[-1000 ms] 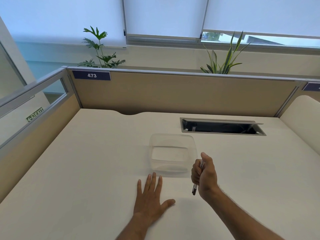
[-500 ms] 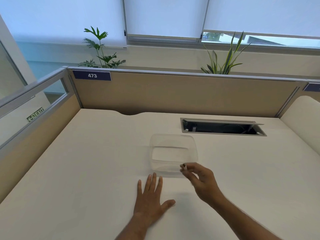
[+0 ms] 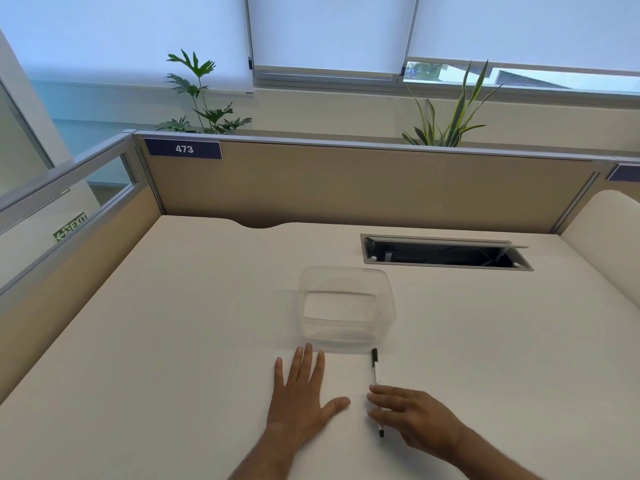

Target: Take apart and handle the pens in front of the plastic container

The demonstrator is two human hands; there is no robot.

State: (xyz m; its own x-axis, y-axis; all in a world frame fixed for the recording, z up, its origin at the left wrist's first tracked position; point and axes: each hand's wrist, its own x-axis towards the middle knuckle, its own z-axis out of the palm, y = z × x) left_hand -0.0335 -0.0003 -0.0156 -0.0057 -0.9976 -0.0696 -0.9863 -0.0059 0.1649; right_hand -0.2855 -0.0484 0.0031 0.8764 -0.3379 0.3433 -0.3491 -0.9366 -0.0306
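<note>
We judge the chief risk to be the pen (image 3: 376, 382) rolling; it is a round, slim thing lying loose on the smooth desk (image 3: 173, 323), and a brush from our right hand (image 3: 412, 415) could send it sideways, away from our fingers (image 3: 377, 398); a second risk is pulling at the cap (image 3: 374, 356) one-handed, which would likely drag the whole pen instead of parting it, since our left hand (image 3: 301, 398) is not on it; a third is nudging the light, clear tub (image 3: 346, 306), which sits just beyond the cap end and looks easy to shove. The pen lies lengthwise ahead of our right hand, running from just under the fingertips out toward the tub; its cap end points away from us, near the tub's front wall though we cannot tell if they touch; its dark tip (image 3: 381, 434) peeks out on the near side, below the fingers; whether the fingers press on the barrel or only hover over it we cannot tell. Our right hand is loosely spread, fingers extended, gripping nothing; our left hand lies flat and wide on the desk, just left of the pen and apart from it, its fingertips close to the tub's front edge. The tub holds nothing that we can see.
</note>
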